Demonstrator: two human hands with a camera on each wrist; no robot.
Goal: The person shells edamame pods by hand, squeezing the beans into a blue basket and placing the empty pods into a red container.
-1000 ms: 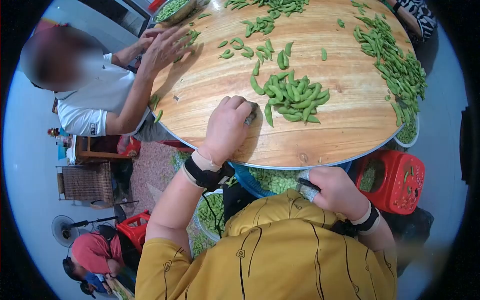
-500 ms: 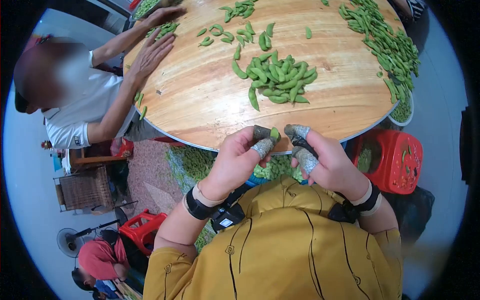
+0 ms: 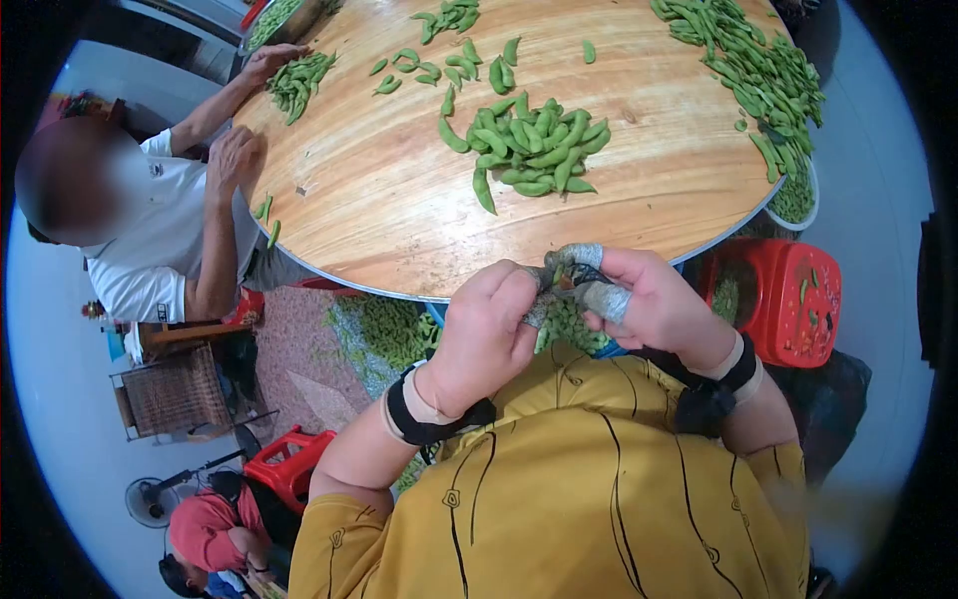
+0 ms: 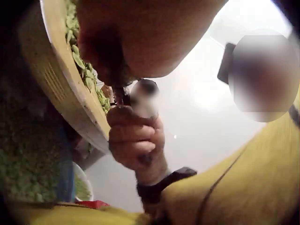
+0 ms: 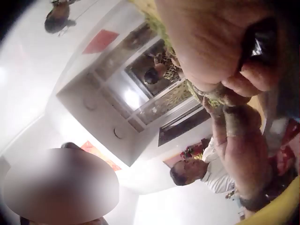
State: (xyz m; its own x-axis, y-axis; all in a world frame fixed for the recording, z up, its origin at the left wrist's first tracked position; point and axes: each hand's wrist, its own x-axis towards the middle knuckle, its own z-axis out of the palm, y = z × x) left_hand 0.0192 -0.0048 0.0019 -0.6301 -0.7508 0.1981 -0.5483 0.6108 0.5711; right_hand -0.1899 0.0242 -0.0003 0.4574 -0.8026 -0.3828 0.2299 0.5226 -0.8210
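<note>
In the head view my left hand (image 3: 489, 324) and right hand (image 3: 654, 299) meet just off the table's near edge, fingertips touching. The left thumb and forefinger, wrapped in dark and silvery tape, pinch a green edamame pod (image 3: 563, 272), mostly hidden by the fingers. Grey tape also covers the right thumb and forefinger, which close in on the pod from the other side. Curled right fingers grip a small shiny black object (image 5: 260, 42); I cannot tell its kind. Below the hands sits a blue basin of shelled green beans (image 3: 566, 327).
Edamame pods (image 3: 539, 145) lie heaped on the round wooden table (image 3: 379, 230), with a larger pile (image 3: 743, 75) along its right side. A seated person in white (image 3: 150, 240) is at the left. A red stool (image 3: 798, 299) stands right of me.
My left hand went from the tabletop by the pods back to the near edge, bringing a pod. My right hand rose to meet it. The person at left drew pods together near the edge.
</note>
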